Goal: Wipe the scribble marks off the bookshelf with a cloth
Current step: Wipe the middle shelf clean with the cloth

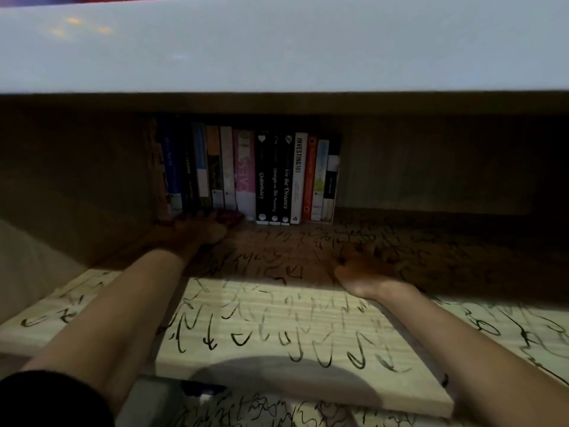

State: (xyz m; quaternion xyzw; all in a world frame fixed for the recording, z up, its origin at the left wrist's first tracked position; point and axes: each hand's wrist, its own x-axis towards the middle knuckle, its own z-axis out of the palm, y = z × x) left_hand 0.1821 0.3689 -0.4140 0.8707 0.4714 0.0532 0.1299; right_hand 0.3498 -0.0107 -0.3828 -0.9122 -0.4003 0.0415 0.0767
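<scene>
bookshelf (277, 309): pale wooden board, stiff and fixed; it should take firm rubbing without moving. nothing here to lift.
top board (277, 47): white, hangs low over the shelf and shades its back half. judged tight headroom, so strokes will need to stay flat and low.
open room: bare board to the right of the books and along the lit front strip, wide enough for long side-to-side sweeps. the front edge is a straight drop to the lower shelf (277, 411), also scribbled.
books (277, 180): upright row at the back, left of centre. likely to tip if knocked, so wipe along their feet, not into them.
left hand (197, 232): reaches deep to the foot of the books, fingertips at a dark red bundle. cannot tell in the shadow whether it grips.
right hand (363, 266): blurred, palm down on the dark part of the board, seemingly slack and holding nothing.
cloth (229, 215): probably that dark red bundle, just in front of the books. soft, light; best bunched into the palm.
scribble marks (295, 340): black loops across the whole board, front to back.
</scene>
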